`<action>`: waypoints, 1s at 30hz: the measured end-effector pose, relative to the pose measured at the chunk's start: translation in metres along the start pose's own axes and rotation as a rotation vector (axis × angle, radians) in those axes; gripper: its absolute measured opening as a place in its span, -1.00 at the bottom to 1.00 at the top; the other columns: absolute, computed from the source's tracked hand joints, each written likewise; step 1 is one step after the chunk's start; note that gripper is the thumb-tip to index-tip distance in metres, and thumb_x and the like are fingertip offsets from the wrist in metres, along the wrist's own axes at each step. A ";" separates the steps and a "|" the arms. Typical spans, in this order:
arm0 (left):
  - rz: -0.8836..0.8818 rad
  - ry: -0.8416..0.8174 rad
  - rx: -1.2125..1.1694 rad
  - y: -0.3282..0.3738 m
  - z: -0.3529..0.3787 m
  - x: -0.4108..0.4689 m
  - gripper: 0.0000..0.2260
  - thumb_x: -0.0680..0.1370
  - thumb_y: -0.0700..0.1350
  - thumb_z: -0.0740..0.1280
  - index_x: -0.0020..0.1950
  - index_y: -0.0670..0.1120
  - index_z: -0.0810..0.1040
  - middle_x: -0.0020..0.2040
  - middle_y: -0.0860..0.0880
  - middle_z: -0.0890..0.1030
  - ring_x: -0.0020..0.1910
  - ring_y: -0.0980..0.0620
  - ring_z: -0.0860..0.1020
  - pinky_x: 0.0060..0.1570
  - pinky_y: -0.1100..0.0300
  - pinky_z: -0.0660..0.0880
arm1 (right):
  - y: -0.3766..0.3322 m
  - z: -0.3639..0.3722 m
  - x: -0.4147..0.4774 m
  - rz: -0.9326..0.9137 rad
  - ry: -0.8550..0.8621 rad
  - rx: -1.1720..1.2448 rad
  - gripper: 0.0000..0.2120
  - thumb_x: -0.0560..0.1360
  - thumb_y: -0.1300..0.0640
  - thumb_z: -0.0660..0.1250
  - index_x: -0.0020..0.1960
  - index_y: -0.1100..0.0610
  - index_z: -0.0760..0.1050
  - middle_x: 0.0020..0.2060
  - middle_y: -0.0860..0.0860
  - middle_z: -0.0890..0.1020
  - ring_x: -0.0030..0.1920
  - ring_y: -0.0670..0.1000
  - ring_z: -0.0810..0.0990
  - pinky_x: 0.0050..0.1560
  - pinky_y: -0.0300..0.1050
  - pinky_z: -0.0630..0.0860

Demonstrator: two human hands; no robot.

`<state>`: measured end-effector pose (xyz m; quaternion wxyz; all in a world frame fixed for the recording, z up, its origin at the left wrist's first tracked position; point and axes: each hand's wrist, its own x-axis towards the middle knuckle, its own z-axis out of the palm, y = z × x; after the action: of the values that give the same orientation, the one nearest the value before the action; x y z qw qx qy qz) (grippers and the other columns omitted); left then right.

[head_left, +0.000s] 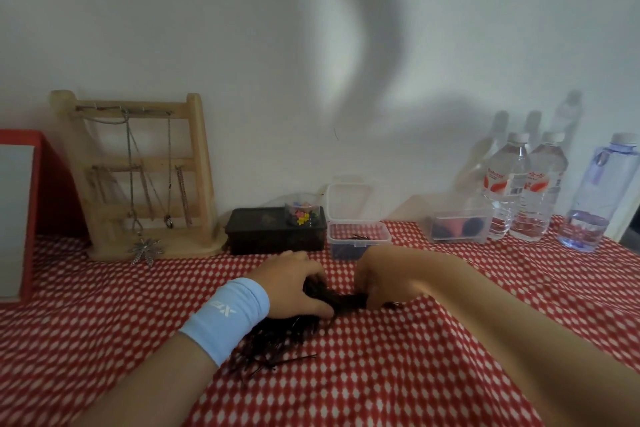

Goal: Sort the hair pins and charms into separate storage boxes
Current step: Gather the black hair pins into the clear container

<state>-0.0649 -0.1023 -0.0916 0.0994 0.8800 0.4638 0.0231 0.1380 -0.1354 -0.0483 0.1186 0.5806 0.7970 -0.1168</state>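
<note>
Two hands (294, 282) (382, 284), three bottles (507, 184) (540, 187) (599, 191) — four boxes (275, 230) (358, 239) (457, 224) (15, 215)

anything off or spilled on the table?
Dark hair pins lie in a loose heap on the red cloth, some strays fanned out below the left hand. Both hands are gathering them; right hand. The clear box stands open. Nothing else looks odd.

Open cloth (398, 374) nearside; black box (275, 230), clear box (358, 239), bottles (519, 191) line the wall.

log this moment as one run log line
step: gathering hair pins | left hand: on pile | right hand: gripping bundle | open clear box: some pins inside | cloth: loose pins remain
</note>
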 end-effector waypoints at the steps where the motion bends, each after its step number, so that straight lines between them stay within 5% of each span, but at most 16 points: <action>1: -0.004 0.029 0.017 0.001 0.001 0.003 -0.53 0.40 0.37 0.36 0.22 0.19 0.52 0.13 0.11 0.45 0.17 0.05 0.40 0.25 0.06 0.35 | 0.000 0.000 0.001 -0.008 0.028 0.028 -0.74 0.52 0.06 0.44 0.21 0.01 0.63 0.07 -0.05 0.66 0.04 -0.03 0.60 0.01 -0.23 0.49; 6: -0.036 0.061 -0.070 0.001 -0.002 0.014 -0.60 0.43 0.34 0.35 0.14 0.15 0.58 0.04 0.14 0.48 0.06 0.07 0.50 0.17 0.10 0.45 | 0.001 -0.001 0.008 -0.013 0.130 0.096 -0.74 0.55 0.15 0.40 0.23 0.01 0.65 0.11 -0.04 0.68 0.08 -0.01 0.60 0.24 -0.13 0.50; 12: -0.020 -0.091 -0.150 -0.020 -0.021 -0.004 -0.50 0.50 0.17 0.40 0.42 0.12 0.43 0.28 0.15 0.47 0.27 0.12 0.46 0.31 0.17 0.40 | -0.011 -0.009 0.017 -0.038 0.213 0.037 -0.64 0.58 0.14 0.26 0.34 -0.07 0.56 0.27 -0.07 0.61 0.30 0.02 0.53 0.44 0.07 0.35; 15: -0.035 -0.041 -0.121 -0.030 -0.020 -0.010 -0.62 0.52 0.11 0.39 0.32 0.09 0.54 0.20 0.13 0.52 0.17 0.13 0.51 0.22 0.21 0.44 | -0.030 -0.005 0.032 -0.172 0.199 0.121 -0.75 0.57 -0.01 0.28 0.18 0.01 0.61 0.06 -0.04 0.67 0.05 -0.02 0.62 0.14 -0.05 0.54; 18: -0.054 0.007 -0.167 -0.036 -0.017 -0.014 -0.71 0.51 0.11 0.41 0.21 0.09 0.60 0.12 0.13 0.56 0.08 0.17 0.53 0.13 0.27 0.46 | -0.040 0.001 0.048 -0.189 0.063 0.054 -0.70 0.57 -0.13 0.33 0.09 0.09 0.59 -0.14 -0.02 0.60 -0.16 -0.01 0.58 -0.19 -0.11 0.44; 25: -0.042 -0.001 -0.189 -0.047 -0.011 -0.015 -0.54 0.44 0.25 0.40 0.32 0.21 0.47 0.14 0.19 0.47 0.17 0.15 0.48 0.19 0.23 0.44 | -0.036 -0.011 0.054 -0.219 0.021 0.054 -0.78 0.53 -0.09 0.42 -0.15 0.05 0.58 -0.28 -0.08 0.58 -0.26 -0.06 0.54 -0.25 -0.15 0.39; 30: -0.018 0.062 -0.196 -0.045 -0.006 -0.008 -0.74 0.48 0.23 0.38 0.10 0.17 0.58 0.00 0.20 0.50 0.03 0.18 0.50 0.10 0.19 0.48 | -0.039 -0.010 0.057 -0.208 -0.011 0.063 -0.55 0.47 -0.12 0.48 0.28 0.04 0.56 0.03 -0.07 0.64 -0.04 -0.05 0.59 -0.03 -0.17 0.50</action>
<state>-0.1066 -0.0833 -0.0946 0.1707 0.8608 0.4701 0.0947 0.0831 -0.0929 -0.0551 0.0920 0.4977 0.8481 -0.1566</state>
